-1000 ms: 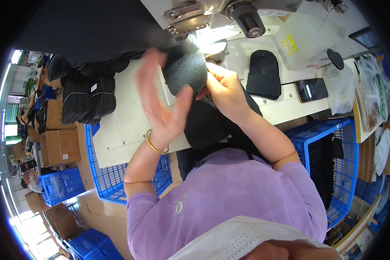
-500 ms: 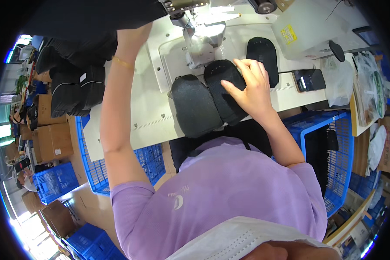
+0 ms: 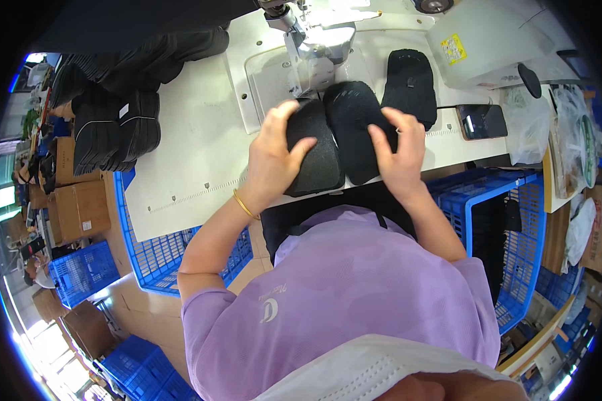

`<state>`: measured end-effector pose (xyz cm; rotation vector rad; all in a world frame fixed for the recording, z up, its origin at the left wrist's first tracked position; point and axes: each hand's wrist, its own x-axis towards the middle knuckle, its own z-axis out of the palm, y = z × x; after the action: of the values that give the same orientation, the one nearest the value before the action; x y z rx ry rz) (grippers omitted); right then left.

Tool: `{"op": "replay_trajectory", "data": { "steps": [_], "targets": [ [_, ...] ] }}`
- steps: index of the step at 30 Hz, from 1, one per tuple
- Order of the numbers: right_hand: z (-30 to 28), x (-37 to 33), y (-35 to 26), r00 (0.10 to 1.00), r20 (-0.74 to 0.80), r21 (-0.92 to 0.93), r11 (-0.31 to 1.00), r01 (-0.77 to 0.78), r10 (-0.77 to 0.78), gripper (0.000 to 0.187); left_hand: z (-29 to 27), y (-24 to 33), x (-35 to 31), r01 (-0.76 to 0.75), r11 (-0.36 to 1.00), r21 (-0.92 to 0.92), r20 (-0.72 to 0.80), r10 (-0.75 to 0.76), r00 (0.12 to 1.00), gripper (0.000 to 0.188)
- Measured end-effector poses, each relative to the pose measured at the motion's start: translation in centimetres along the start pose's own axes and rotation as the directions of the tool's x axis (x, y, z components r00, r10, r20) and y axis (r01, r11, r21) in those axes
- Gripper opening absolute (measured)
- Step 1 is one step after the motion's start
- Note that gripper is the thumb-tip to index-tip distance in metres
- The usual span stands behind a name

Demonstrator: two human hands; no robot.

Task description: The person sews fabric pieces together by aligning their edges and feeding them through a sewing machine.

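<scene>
Two black, slipper-shaped fabric pieces lie side by side at the front of the sewing machine table. My left hand (image 3: pixel 272 157) grips the outer edge of the left black fabric piece (image 3: pixel 319 160), its thumb on top. On the outer edge of the right black fabric piece (image 3: pixel 353 127), my right hand (image 3: pixel 403 150) is closed, thumb on top and fingers partly hidden. Both pieces sit just in front of the sewing machine's lit arm (image 3: pixel 311 70). A third similar black piece (image 3: pixel 409 90) lies farther right, apart from my hands.
Bundles of black pieces (image 3: pixel 117 130), tied with pale cord, stand at the table's left. A dark phone (image 3: pixel 481 122) lies on the right, near clear plastic bags (image 3: pixel 525 123). Blue crates (image 3: pixel 157 260) flank me below the table edge, one (image 3: pixel 535 234) on the right.
My left hand has come back from the far left, beside the machine, to the left piece. The two pieces have shifted and straightened between my hands. My right hand has moved to the right piece's outer edge.
</scene>
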<state>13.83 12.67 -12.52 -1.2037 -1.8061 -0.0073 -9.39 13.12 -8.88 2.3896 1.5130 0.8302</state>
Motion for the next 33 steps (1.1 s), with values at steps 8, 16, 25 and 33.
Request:
{"op": "replay_trajectory", "data": {
  "steps": [8,16,25,33],
  "targets": [
    [-2.8,7.2,-3.1,0.999,0.008,0.434,0.9,0.03,-0.037,0.034,-5.3,2.4,1.8,0.248,-0.068,-0.966,0.245,-0.542,0.804,0.027],
    [-0.3,2.3,1.1,0.929,0.281,0.295,0.899,-0.324,0.242,0.035,-2.7,-0.7,-0.3,0.556,0.033,-0.831,0.473,-0.484,0.736,0.027],
    [1.3,0.8,1.8,0.997,-0.033,-0.135,0.989,0.063,-0.069,0.027,0.9,0.2,-1.9,0.463,0.316,-0.828,0.31,-0.431,0.848,0.025],
    [1.2,0.7,1.8,0.973,-0.157,-0.111,0.982,0.15,-0.166,0.031,1.0,0.3,-2.5,0.425,0.351,-0.835,0.239,-0.464,0.853,0.026]
  ]
}}
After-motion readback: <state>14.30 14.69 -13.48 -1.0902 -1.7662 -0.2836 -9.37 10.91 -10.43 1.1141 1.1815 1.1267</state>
